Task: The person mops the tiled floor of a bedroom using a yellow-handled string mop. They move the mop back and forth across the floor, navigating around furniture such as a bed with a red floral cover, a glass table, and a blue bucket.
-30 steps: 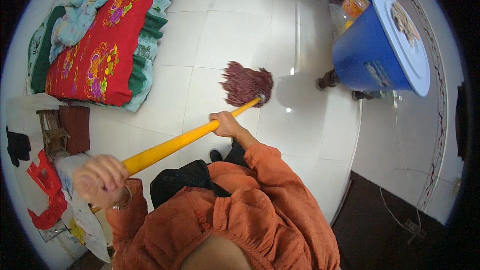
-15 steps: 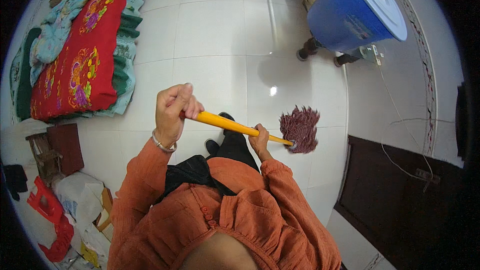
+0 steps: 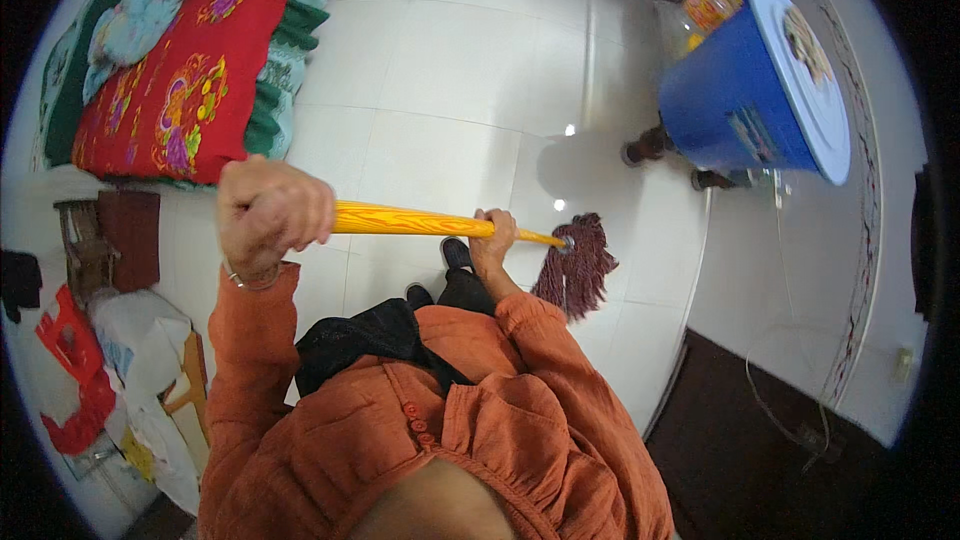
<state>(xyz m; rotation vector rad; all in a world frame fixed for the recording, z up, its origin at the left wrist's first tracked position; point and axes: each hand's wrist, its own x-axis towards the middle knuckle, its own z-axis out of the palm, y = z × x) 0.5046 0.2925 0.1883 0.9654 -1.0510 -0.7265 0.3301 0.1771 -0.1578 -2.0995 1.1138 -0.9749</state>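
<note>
A string mop (image 3: 582, 268) with dark maroon strands rests on the pale tiled floor, right of my feet. Its yellow wooden handle (image 3: 410, 219) runs leftward and up toward me. Around the handle's upper end my left hand (image 3: 272, 215) is closed in a fist, a bracelet at the wrist. Farther down, near the middle of the handle, my right hand (image 3: 493, 242) wraps round it. The strands trail toward the near side of the mop's socket.
At the far left stands a bed with a red flowered cover (image 3: 180, 90). A blue lidded bucket (image 3: 740, 90) is raised on dark legs at the far right. Bags and a red cloth (image 3: 75, 370) lie at the left. A dark door (image 3: 770, 440) is at the near right.
My left hand has moved left and slightly nearer, pulling the handle's end with it. The mop head has shifted a little left and its strands now trail nearer. The view has turned slightly.
</note>
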